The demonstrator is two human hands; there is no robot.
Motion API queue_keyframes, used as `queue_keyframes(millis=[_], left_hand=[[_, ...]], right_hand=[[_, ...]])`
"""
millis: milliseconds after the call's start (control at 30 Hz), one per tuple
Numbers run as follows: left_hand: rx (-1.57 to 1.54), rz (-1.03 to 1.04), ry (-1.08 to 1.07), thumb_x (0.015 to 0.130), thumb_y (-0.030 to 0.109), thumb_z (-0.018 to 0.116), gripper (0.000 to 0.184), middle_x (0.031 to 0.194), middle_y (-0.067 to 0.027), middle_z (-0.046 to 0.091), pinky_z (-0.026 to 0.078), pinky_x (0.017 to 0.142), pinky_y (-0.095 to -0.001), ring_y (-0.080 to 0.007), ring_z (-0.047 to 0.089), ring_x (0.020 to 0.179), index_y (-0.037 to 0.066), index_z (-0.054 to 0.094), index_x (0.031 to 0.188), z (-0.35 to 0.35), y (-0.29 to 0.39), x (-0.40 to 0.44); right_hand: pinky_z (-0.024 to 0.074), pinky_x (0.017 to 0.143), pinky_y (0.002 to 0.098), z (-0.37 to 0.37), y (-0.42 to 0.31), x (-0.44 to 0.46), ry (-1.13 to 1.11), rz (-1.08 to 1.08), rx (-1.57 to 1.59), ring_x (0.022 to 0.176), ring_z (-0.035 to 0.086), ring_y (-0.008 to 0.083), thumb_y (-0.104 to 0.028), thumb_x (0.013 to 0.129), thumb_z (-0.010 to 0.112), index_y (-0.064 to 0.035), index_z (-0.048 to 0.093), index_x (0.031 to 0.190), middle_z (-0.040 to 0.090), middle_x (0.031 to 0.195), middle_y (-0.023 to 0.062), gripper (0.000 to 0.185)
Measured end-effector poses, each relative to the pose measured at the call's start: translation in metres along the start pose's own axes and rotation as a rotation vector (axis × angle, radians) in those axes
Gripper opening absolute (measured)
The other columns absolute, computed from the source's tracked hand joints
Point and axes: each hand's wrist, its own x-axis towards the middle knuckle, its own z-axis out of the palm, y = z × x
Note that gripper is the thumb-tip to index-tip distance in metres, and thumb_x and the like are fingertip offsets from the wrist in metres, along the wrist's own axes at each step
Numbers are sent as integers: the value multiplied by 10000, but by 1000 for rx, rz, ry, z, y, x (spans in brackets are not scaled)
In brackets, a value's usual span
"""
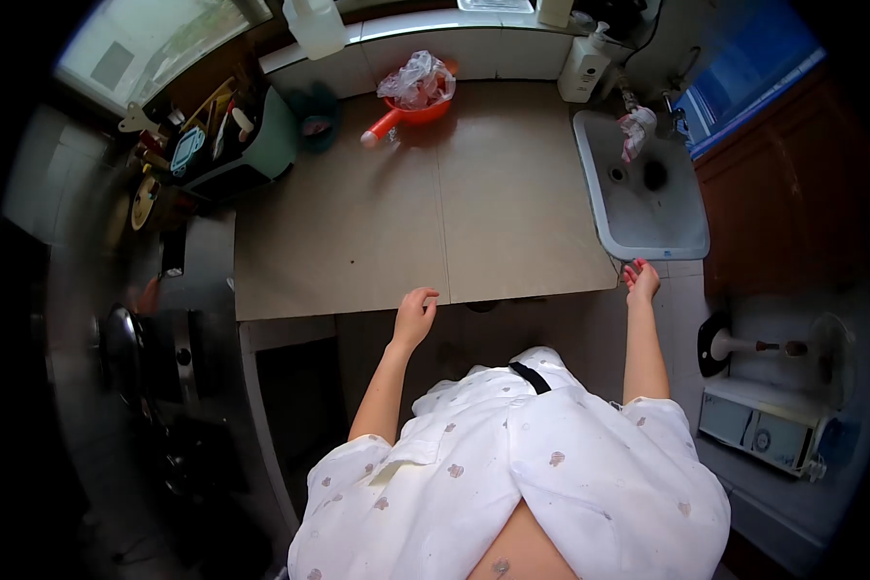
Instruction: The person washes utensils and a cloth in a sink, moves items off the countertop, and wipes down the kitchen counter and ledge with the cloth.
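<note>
My left hand point(417, 311) is by the front edge of the tan countertop point(358, 232). Its fingers are loosely bent, and nothing shows in them. At the near side of the white sink point(701, 227), my right hand point(643, 280) has its fingers curled in by the counter's right front corner. A small dark patch shows at those fingertips; whether it is a held thing, I cannot make out. Far back on the counter sits a red-orange ladle-like scoop point(420, 114) with a crumpled clear plastic bag point(420, 82) in it.
A white pump bottle point(584, 68) stands left of the faucet point(677, 116). Pink-white cloth point(637, 130) hangs over the sink. At back left are a green utensil holder point(271, 140) and a dark teal container point(317, 126). A stove point(184, 358) lies left; a translucent jug point(314, 27) stands on the ledge.
</note>
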Motion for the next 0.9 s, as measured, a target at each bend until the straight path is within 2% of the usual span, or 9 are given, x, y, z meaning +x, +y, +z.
queue_keyframes(millis=[233, 400, 533, 600, 633, 667, 733, 833, 900], left_hand=[[128, -70, -15, 767, 111, 531, 240, 1092, -114, 537, 398, 857, -370, -287, 482, 1034, 52, 549, 998, 68, 45, 24], [249, -186, -19, 757, 141, 546, 313, 1160, -124, 488, 390, 864, -396, -283, 465, 1060, 63, 516, 1059, 120, 86, 38], [448, -398, -145, 738, 240, 589, 430, 1248, -134, 409, 363, 901, -428, -307, 402, 1137, 101, 482, 1130, 157, 89, 40], [481, -415, -193, 742, 255, 587, 448, 1290, -138, 358, 337, 911, -484, -310, 368, 1169, 116, 466, 1150, 162, 99, 39], [509, -448, -223, 748, 265, 582, 458, 1309, -137, 329, 322, 913, -509, -310, 352, 1182, 123, 453, 1164, 161, 104, 39], [542, -479, -249, 753, 274, 577, 469, 1328, -137, 300, 307, 915, -534, -310, 337, 1196, 129, 439, 1177, 159, 108, 41], [545, -491, -300, 758, 284, 571, 473, 1337, -137, 283, 303, 912, -547, -314, 328, 1201, 127, 431, 1181, 153, 113, 47], [548, -512, -406, 765, 305, 561, 470, 1346, -143, 266, 304, 906, -560, -327, 324, 1201, 120, 429, 1177, 149, 114, 56], [552, -521, -498, 764, 324, 561, 457, 1335, -168, 278, 320, 894, -560, -355, 342, 1182, 104, 448, 1147, 145, 113, 63]], right_hand=[[467, 521, 287, 55, -55, 84, -235, -18, 4, 658, 586, 224, -132, 817, 440, -35, 390, 1074, 559, 957, 111, 280], [466, 523, 288, 114, -101, 156, -413, -54, -75, 654, 577, 203, -147, 775, 486, -43, 435, 1020, 562, 956, 88, 271], [436, 722, 364, 164, -127, 200, -374, -213, -327, 967, 492, 232, -325, 708, 640, 10, 319, 1226, 463, 1126, 119, 695], [414, 760, 291, 182, -135, 204, -553, -218, -101, 933, 521, 188, -270, 732, 641, 25, 465, 1104, 536, 1051, 105, 507], [414, 747, 278, 190, -138, 200, -530, -211, -86, 889, 539, 174, -254, 728, 649, 23, 517, 1035, 567, 985, 86, 434], [421, 752, 306, 199, -131, 215, -575, -306, -129, 898, 552, 213, -267, 696, 674, 44, 506, 1018, 564, 1015, 123, 478], [427, 752, 349, 214, -119, 237, -251, -450, -411, 892, 565, 281, -271, 653, 697, 35, 532, 958, 577, 997, 166, 462], [429, 748, 380, 193, -138, 208, -173, -588, -635, 877, 566, 323, -285, 633, 692, 12, 566, 880, 598, 925, 183, 407], [427, 724, 350, 181, -143, 201, -172, -585, -614, 819, 571, 288, -279, 651, 682, 2, 574, 863, 608, 879, 157, 369]])
